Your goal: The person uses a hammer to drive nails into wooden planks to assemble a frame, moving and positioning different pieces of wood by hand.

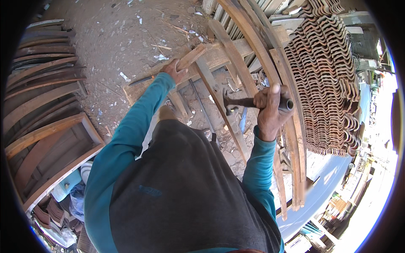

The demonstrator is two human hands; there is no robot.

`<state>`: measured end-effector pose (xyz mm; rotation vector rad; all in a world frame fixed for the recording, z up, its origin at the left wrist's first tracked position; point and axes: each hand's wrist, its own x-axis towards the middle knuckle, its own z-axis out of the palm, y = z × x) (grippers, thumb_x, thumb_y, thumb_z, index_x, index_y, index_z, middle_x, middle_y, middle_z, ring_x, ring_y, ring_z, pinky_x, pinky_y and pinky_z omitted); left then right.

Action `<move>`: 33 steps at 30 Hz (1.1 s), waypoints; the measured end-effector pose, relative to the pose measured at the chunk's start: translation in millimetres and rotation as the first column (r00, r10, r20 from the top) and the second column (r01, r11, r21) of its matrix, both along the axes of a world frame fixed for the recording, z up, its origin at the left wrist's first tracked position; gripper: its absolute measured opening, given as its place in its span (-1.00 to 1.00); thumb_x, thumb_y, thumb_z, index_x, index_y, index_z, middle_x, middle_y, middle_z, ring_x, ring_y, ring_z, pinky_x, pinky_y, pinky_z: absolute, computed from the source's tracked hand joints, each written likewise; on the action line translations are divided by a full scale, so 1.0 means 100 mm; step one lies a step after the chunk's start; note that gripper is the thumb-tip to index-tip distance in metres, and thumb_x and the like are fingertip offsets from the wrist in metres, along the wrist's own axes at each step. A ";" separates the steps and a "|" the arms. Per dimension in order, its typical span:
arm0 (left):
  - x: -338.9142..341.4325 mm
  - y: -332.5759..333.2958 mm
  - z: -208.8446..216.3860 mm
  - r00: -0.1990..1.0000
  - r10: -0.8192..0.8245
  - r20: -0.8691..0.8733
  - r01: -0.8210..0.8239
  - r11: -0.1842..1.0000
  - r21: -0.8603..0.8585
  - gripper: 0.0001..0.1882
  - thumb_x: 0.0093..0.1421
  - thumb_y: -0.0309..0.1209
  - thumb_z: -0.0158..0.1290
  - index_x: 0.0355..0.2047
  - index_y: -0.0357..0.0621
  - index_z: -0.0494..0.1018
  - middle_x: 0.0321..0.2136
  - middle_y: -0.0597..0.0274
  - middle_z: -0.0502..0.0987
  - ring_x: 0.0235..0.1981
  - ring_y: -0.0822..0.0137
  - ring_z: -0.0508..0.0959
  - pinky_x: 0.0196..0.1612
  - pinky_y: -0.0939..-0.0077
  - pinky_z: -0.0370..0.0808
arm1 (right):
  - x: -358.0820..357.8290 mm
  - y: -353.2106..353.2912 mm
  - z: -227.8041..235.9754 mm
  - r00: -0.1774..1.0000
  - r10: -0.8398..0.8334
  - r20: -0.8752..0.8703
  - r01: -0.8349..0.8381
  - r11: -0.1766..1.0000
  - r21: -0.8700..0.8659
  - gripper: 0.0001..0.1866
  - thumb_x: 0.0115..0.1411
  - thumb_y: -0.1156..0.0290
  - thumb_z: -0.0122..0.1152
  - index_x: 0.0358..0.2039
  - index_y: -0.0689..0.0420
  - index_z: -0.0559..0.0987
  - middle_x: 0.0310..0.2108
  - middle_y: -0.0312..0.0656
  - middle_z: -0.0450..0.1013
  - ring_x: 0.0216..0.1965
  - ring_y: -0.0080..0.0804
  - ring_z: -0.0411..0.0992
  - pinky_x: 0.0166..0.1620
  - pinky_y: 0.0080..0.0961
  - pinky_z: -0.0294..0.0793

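Observation:
My left hand [174, 71] is closed round the near end of a short wooden block [192, 56], which lies on a thick wooden beam [223, 54]. In my right hand [272, 109] is a hammer [242, 102], gripped by its dark handle. The handle's end points right and the metal head points left, raised over several wooden slats. One narrow slat [211, 86] passes below the hammer head. Close by my left hand, a thin metal bar [202, 103] slants down between the timbers.
Long boards [291, 139] curve past my right hand. Beyond them stands a tall stack of clay roof tiles [325, 84]. Several curved wooden pieces [42, 71] lie at the left, above a wooden frame [93, 128]. Scraps litter the dirt ground [114, 42].

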<state>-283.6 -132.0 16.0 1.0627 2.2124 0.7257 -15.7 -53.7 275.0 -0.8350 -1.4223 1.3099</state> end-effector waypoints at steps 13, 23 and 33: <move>-0.27 0.15 0.00 0.980 -0.157 0.124 0.166 0.984 -0.067 -0.43 0.24 -0.16 0.13 0.17 -0.10 0.24 -0.12 -0.25 0.53 -0.08 -0.21 0.55 0.00 -0.01 0.48 | -2.57 1.04 -0.18 0.887 0.175 0.428 -0.318 0.903 0.290 -0.55 0.26 0.20 0.25 -0.64 0.22 0.38 -0.73 -0.26 0.28 -0.65 -0.43 0.21 -0.51 -0.35 0.23; -0.26 0.13 0.02 0.985 -0.141 0.101 0.151 0.982 -0.111 -0.48 0.22 -0.21 0.13 0.13 0.03 0.23 -0.11 -0.18 0.53 -0.06 -0.23 0.56 -0.03 -0.07 0.51 | -3.76 1.39 -0.59 0.654 -0.007 0.756 -0.388 0.855 0.344 -0.56 0.26 0.10 0.22 -0.35 0.32 0.60 -0.50 0.15 0.55 -0.38 0.05 0.58 -0.30 -0.16 0.53; -0.17 0.12 -0.08 0.990 -0.137 0.026 0.138 0.989 -0.060 -0.54 0.22 -0.28 0.13 0.09 0.03 0.25 -0.12 -0.18 0.50 -0.12 -0.25 0.59 -0.09 -0.08 0.56 | -4.06 1.66 -0.80 0.688 -0.125 0.715 -0.221 0.902 0.371 -0.47 0.20 0.00 0.22 -0.32 0.35 0.62 -0.37 0.24 0.57 -0.23 0.21 0.57 -0.13 -0.02 0.51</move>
